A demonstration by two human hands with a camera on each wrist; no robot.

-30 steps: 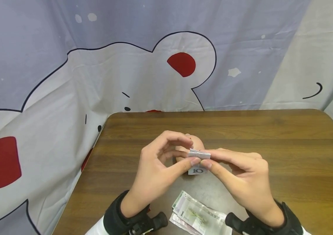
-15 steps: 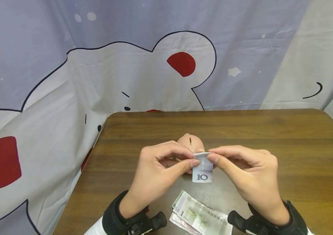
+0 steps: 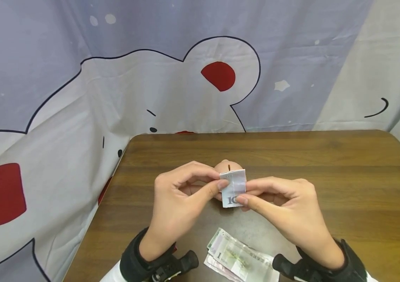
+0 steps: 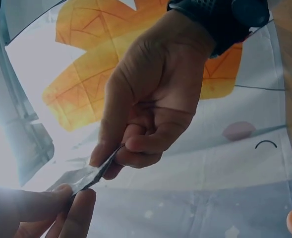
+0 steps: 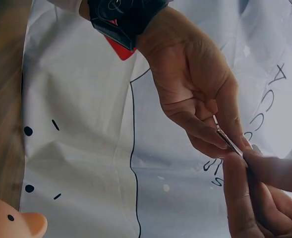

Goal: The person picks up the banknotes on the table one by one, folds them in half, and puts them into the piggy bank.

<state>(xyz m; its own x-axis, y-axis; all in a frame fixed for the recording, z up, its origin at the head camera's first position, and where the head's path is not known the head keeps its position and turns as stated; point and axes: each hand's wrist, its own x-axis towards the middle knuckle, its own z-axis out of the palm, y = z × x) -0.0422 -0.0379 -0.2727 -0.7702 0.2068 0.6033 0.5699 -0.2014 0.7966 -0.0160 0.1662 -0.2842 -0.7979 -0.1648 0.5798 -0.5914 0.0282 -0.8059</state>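
A folded banknote (image 3: 233,188) marked "10" is held upright between both hands, over the near side of a pink piggy bank (image 3: 223,166). My left hand (image 3: 182,199) pinches its left edge between thumb and fingers. On its lower right, my right hand (image 3: 288,207) grips it the same way. Behind the note, the bank's top slot (image 3: 229,167) partly shows; the note and fingers cover much of the bank. In the left wrist view the folded note (image 4: 88,176) appears edge-on between fingertips. The right wrist view catches part of the piggy bank (image 5: 9,218) at lower left.
Several loose banknotes (image 3: 242,258), a "1" note on top, lie on the wooden table (image 3: 326,156) near its front, between the wrists. Each wrist wears a black strap with a camera. A printed cloth (image 3: 133,90) hangs behind the table.
The note, first tipped nearly edge-on, has turned to face the camera, then moved slightly up and left. My right thumb has shifted down to its lower corner. The loose notes stay put.
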